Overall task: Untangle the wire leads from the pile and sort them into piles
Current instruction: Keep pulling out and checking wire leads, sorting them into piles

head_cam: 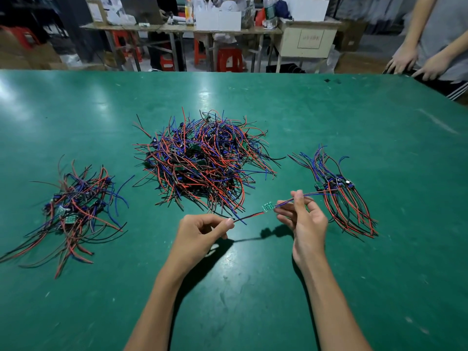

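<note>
A big tangled pile of red, blue and black wire leads point(202, 158) with small green boards lies mid-table. A smaller sorted pile point(76, 209) sits at the left, and another sorted pile point(339, 191) at the right. Between my hands stretches one wire lead with a small green board point(268, 206) in its middle, held above the table. My left hand point(202, 233) pinches its red and black wire end. My right hand point(304, 219) pinches the blue wires just right of the board.
The green table point(253, 287) spreads wide around the piles. Another person's hands point(415, 64) rest on the far right edge. Workbenches, white boxes and red stools stand beyond the far edge.
</note>
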The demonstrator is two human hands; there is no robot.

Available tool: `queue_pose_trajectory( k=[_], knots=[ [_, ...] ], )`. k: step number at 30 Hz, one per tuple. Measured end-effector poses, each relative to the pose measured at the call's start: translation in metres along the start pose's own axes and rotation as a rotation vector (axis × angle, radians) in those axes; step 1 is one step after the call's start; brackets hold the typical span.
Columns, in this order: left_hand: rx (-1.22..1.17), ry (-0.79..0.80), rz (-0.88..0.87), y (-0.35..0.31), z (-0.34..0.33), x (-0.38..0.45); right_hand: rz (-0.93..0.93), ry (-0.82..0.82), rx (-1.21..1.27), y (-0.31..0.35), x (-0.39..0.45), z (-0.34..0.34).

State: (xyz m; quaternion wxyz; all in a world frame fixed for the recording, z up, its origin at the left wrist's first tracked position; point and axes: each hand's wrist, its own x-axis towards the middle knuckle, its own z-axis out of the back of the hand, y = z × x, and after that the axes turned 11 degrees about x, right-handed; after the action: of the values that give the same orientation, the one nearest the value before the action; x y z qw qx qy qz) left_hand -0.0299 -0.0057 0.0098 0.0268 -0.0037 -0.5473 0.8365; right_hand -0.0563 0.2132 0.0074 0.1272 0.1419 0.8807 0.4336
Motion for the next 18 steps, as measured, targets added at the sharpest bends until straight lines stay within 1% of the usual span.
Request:
queue_pose_trajectory(
  k=[3, 4, 5, 6, 8, 9, 10, 11, 13, 14, 15, 16, 18],
  knots=[
    [-0.049, 0.009, 0.018, -0.003, -0.003, 0.001, -0.039, 0.257, -0.083, -0.006, -0.007, -0.003],
    [-0.055, 0.027, 0.027, -0.005, -0.005, 0.001, -0.048, 0.302, -0.096, -0.009, -0.011, -0.007],
    [-0.051, 0.051, 0.038, -0.006, -0.006, 0.0, -0.043, 0.307, -0.095, -0.012, -0.013, -0.011],
    [-0.051, 0.072, 0.053, -0.007, -0.007, 0.0, -0.02, 0.269, -0.083, -0.012, -0.011, -0.016],
    [-0.108, 0.08, 0.083, -0.008, -0.008, -0.002, 0.056, 0.126, -0.048, 0.0, 0.002, -0.024],
    [-0.123, 0.067, 0.089, -0.009, -0.007, -0.001, 0.111, 0.054, -0.08, 0.013, 0.014, -0.025],
    [-0.118, 0.049, 0.086, -0.009, -0.006, -0.001, 0.178, -0.016, -0.189, 0.03, 0.029, -0.026],
    [-0.112, 0.036, 0.081, -0.009, -0.005, -0.001, 0.26, -0.068, -0.381, 0.047, 0.048, -0.023],
    [-0.109, 0.033, 0.076, -0.01, -0.004, 0.0, 0.413, -0.174, -0.892, 0.077, 0.084, -0.015],
    [-0.1, 0.039, 0.074, -0.011, -0.005, -0.001, 0.441, -0.224, -1.089, 0.086, 0.101, -0.008],
    [-0.083, 0.046, 0.071, -0.01, -0.005, -0.001, 0.429, -0.247, -1.238, 0.089, 0.115, -0.002],
    [-0.059, 0.053, 0.068, -0.01, -0.005, -0.001, 0.372, -0.249, -1.371, 0.088, 0.124, 0.005],
    [-0.018, 0.059, 0.066, -0.008, -0.006, -0.001, 0.201, -0.223, -1.627, 0.074, 0.132, 0.021]
  ],
)
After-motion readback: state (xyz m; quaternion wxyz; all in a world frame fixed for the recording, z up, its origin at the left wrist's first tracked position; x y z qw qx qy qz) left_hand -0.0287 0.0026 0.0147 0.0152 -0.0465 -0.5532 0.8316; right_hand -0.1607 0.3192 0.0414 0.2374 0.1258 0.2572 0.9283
